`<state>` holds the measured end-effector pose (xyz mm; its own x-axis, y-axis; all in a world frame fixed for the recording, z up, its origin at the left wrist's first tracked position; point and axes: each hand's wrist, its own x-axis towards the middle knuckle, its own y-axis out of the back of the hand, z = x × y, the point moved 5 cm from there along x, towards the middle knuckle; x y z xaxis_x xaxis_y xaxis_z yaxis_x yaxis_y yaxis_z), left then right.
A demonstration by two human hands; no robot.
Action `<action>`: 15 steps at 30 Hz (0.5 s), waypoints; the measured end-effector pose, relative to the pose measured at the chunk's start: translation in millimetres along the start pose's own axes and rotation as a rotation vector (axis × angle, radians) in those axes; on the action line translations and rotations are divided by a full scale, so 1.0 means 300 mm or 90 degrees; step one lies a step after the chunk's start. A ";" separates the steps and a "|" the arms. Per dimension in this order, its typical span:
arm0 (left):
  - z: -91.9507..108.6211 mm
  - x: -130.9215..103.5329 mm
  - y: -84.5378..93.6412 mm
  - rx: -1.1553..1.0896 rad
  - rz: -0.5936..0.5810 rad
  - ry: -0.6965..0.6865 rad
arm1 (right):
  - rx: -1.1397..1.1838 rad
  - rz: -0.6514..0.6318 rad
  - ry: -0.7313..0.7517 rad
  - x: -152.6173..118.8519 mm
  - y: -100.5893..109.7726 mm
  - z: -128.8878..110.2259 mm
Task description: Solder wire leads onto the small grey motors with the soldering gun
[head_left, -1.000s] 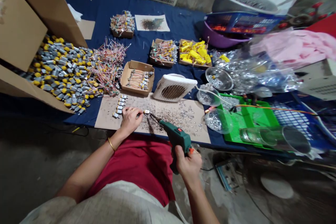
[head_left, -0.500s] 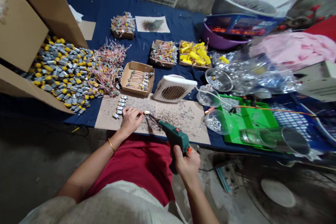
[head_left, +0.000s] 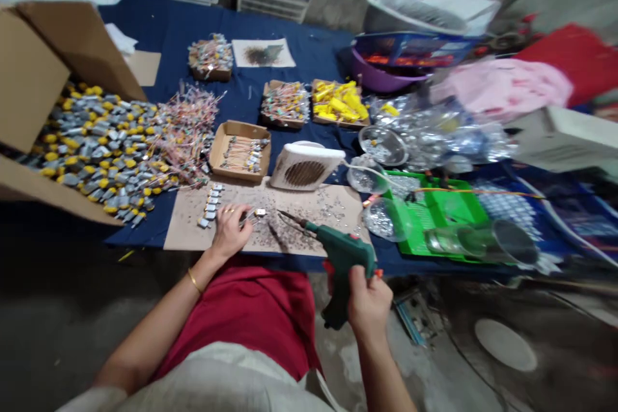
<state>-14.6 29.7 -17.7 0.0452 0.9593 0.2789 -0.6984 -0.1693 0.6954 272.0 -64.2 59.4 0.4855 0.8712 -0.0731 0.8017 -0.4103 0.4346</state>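
Observation:
My right hand (head_left: 369, 299) is wrapped round the grip of a green soldering gun (head_left: 345, 251), its dark tip pointing left above the littered cardboard sheet (head_left: 188, 206). My left hand (head_left: 230, 229) rests on that sheet, fingers bent together around a small motor (head_left: 260, 212) whose silver end sticks out to the right. A gap separates the gun's tip from this motor. Left of my left hand, several small motors (head_left: 211, 208) stand in a column. Behind them, an open cardboard tray (head_left: 217, 158) holds wired motors.
A large carton (head_left: 72, 199) spills motors at the left. Behind the sheet stands a white fan (head_left: 309, 166). Bowls of metal bits (head_left: 383, 219) and a green tray (head_left: 410, 246) sit at the right. Small boxes (head_left: 340, 103) line the back.
The gun's tip has pulled away to the right from the motor, with my right hand moving right. The camera view has shifted, moving the table's things leftward.

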 end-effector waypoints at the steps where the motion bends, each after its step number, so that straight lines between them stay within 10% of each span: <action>1: 0.002 -0.008 0.006 -0.008 0.018 -0.013 | 0.056 0.048 -0.066 0.041 0.059 -0.004; 4: -0.003 -0.034 0.011 -0.021 0.049 -0.042 | 0.227 0.175 -0.126 0.245 0.238 -0.102; 8: -0.015 -0.070 -0.005 -0.005 -0.003 -0.087 | 0.336 0.153 -0.118 0.632 0.340 -0.270; 15: -0.032 -0.135 -0.022 0.086 -0.060 -0.052 | 0.417 0.044 -0.178 1.009 0.108 -0.238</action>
<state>-18.5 -5.8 -40.0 0.1673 0.9517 0.2575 -0.5863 -0.1140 0.8020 420.1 205.6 115.5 0.5437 0.7717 -0.3299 0.7681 -0.6160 -0.1749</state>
